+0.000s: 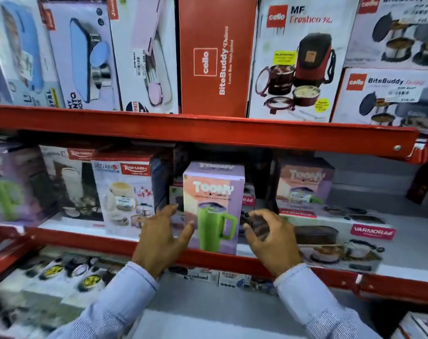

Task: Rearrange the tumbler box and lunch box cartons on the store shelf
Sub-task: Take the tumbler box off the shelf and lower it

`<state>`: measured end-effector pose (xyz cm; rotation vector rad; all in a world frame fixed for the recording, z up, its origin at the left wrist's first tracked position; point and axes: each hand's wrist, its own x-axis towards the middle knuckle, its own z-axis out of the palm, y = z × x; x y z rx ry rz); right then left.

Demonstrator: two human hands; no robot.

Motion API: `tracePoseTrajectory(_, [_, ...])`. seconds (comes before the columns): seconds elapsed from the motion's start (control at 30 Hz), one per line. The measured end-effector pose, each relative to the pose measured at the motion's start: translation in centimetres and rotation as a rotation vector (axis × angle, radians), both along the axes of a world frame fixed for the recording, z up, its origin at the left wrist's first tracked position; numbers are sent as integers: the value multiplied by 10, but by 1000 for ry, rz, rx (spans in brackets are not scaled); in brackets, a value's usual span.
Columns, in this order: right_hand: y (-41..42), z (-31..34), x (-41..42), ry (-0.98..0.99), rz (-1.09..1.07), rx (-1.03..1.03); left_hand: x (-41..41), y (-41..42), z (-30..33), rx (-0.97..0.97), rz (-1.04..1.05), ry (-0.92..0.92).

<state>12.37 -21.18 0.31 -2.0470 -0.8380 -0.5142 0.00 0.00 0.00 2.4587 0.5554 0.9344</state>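
Head view looks down at my two hands flanking the Toony tumbler box, which stands upright at the front edge of the middle red shelf, between the Rishabh carton and the flat Varmora lunch box carton. My left hand is spread open just beside the box's left face, fingers not clearly pressing it; my right hand is half curled near the right face, gripping nothing that I can make out, though blur hides the fingertips. I judge this the reach-in step, before any grasp. Next I should close both palms on the side faces and lift straight, since a second Toony box and stacked cartons sit close behind.
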Motion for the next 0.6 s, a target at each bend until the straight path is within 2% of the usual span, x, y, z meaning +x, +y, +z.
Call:
tracePoseTrajectory(0.07, [10,-4,3,192,26,21,6,4,-5,-143,-36,24])
tracePoseTrajectory(0.2, [22,-6,8,370,119,30,18,2,-10,-342,-151,21])
tracePoseTrajectory(0.47, [3,-1,-13,323,250,280,0,-16,-2,-324,-207,-205])
tracePoseTrajectory(0.53, [-18,-28,-17,371,248,308,-3,-35,-18,-371,-276,-191])
tracePoseTrajectory(0.6, [-33,-30,-27,260,272,331,-22,-43,-15,-330,-323,-292])
